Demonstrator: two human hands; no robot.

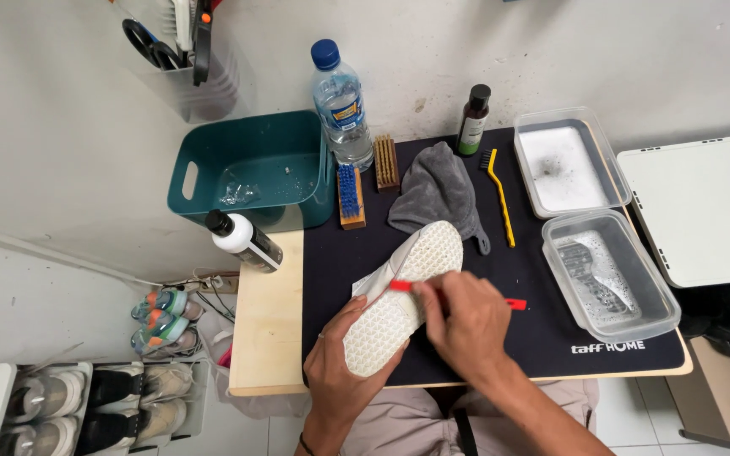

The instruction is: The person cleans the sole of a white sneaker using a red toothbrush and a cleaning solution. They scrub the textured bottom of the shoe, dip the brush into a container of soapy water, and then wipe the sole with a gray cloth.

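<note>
We have the white shoe [403, 295] turned sole-up over the dark mat [542, 338], its toe pointing away from us and its heel cupped in our left hand [337, 363], which is wrapped firmly around the underside. Our right hand [465, 323] is closed on a red-handled brush [513, 303]; the handle's far end pokes out just right of the fist, and the red head end shows just left of it, touching the sole's edge near the midfoot.

To do this scrubbing well, we judge it best to keep the heel braced hard so the shoe cannot twist, and to work the bristles in short strokes along the tread grooves rather than across them.

Beyond the toe lies a grey cloth [437, 192], with a yellow brush [500, 198] just beside it. Right of the brush hand sits a clear tub [644, 317] holding water and an insole, near enough for dipping; a second tub [527, 169] stands beyond it. Further past the toe are two wooden brushes [367, 181], a water bottle [341, 105] and a teal basin [192, 181].
</note>
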